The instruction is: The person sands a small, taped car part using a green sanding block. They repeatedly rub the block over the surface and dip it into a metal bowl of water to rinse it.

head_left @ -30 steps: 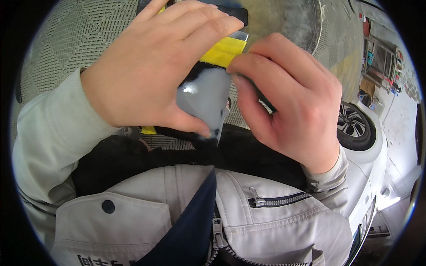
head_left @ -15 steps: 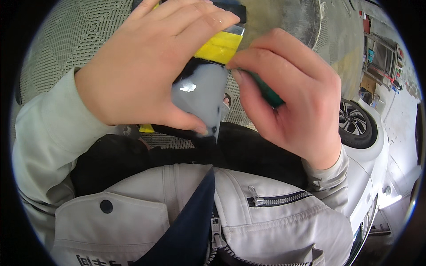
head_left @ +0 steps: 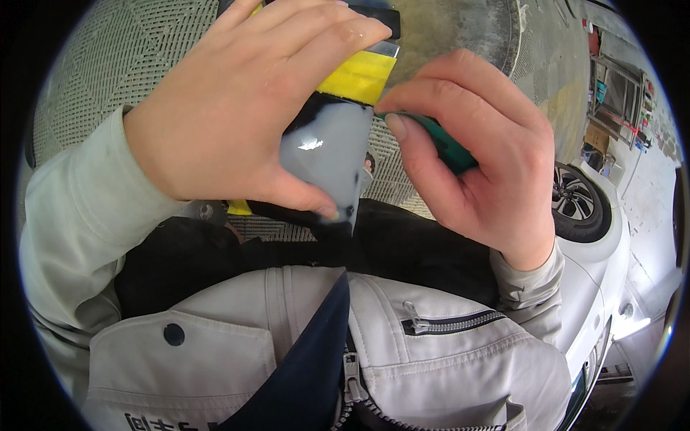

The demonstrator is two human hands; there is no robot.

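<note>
My left hand (head_left: 230, 115) is wrapped over a glossy curved panel (head_left: 327, 154) with grey patches on black, its thumb along the near end and the fingers over the far side. A band of yellow tape (head_left: 359, 75) crosses the panel's far part. Pinched in my right hand (head_left: 481, 158) is a curled dark green sheet (head_left: 445, 144), which looks like sandpaper. Its tip lies at the panel's right edge, just below the tape; whether it touches I cannot tell. My left palm hides much of the panel.
Beneath is a grid-patterned floor (head_left: 108, 86). A white car (head_left: 600, 266) with a dark wheel (head_left: 578, 201) stands at the right. Farther back is a metal rack (head_left: 618, 93) with several things about it. A black object (head_left: 381, 21) lies beyond the panel.
My right hand has shifted slightly right with the green sheet, and more of the sheet shows. The panel and my left hand have barely moved.
</note>
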